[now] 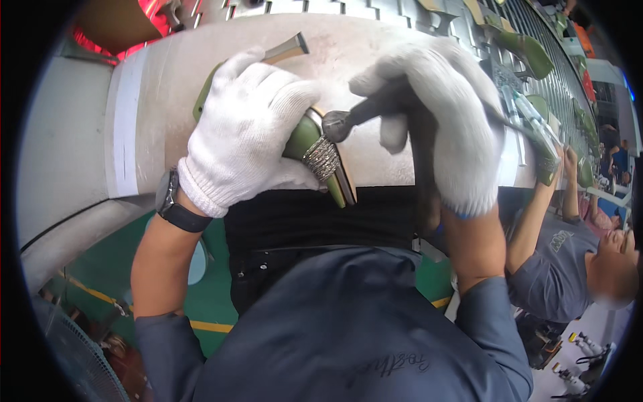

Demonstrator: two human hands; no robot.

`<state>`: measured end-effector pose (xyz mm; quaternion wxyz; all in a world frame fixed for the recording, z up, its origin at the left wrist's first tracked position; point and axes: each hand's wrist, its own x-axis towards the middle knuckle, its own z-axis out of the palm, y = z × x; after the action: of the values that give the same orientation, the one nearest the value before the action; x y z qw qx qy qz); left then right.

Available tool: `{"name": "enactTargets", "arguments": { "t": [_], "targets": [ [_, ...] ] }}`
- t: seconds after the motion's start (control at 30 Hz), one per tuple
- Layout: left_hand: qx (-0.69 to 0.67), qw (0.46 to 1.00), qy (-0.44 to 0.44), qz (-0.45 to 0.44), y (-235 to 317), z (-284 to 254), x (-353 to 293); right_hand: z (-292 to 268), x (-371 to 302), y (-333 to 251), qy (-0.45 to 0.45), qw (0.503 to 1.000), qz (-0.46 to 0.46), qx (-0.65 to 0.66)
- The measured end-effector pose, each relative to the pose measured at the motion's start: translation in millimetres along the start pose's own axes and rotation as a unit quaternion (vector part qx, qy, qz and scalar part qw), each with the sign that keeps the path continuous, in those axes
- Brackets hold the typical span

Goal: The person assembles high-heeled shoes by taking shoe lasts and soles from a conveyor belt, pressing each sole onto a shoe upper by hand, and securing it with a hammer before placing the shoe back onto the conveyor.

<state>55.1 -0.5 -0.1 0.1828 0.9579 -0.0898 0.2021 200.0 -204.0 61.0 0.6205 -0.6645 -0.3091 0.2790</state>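
My left hand (251, 127), in a white knit glove, grips a green high-heeled shoe (305, 137) over the edge of the pale work surface. A band of silvery, glittery cord wraps the shoe near its pointed toe, and its sole edge faces right. The heel sticks out beyond my fingers at the far side. My gloved right hand (455, 120) is closed round a dark hammer (368, 107). The rounded hammer face is right beside the shoe's sole edge; whether it touches cannot be made out. The glove hides part of the hammer.
The pale work surface (375, 40) stretches in front of me, with a metal slatted conveyor (516, 27) beyond it. More green shoes (529, 53) lie along the conveyor to the right. A co-worker (562, 261) in a dark shirt stands at the right, arms reaching toward a shoe. A fan (74, 355) is at lower left.
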Motion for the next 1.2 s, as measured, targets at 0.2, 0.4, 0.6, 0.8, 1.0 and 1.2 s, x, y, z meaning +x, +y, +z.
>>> {"name": "enactTargets", "arguments": {
  "t": [0.2,0.4,0.6,0.8,1.0,1.2],
  "targets": [
    [0.005,1.000,0.014,0.015,6.7,0.3,12.2,-70.7,6.9,48.5,0.037,0.800,-0.281,-0.530],
    [0.041,0.999,0.011,0.016,16.2,5.1,13.0,-97.8,-102.3,53.7,0.206,0.966,-0.022,-0.154],
    [0.047,0.999,-0.007,0.015,32.1,6.3,24.5,-179.8,-135.9,79.9,0.412,0.892,0.040,0.182],
    [0.012,1.000,-0.013,0.015,50.5,15.1,30.9,-249.4,-87.0,27.2,0.292,0.949,-0.021,-0.121],
    [-0.013,1.000,-0.011,0.018,43.6,12.2,26.8,-235.1,-61.9,-3.5,0.264,0.944,0.058,-0.191],
    [-0.034,0.999,0.003,-0.003,32.5,13.5,21.7,-101.6,-139.4,-28.0,0.162,0.966,-0.093,-0.180]
  ]
}}
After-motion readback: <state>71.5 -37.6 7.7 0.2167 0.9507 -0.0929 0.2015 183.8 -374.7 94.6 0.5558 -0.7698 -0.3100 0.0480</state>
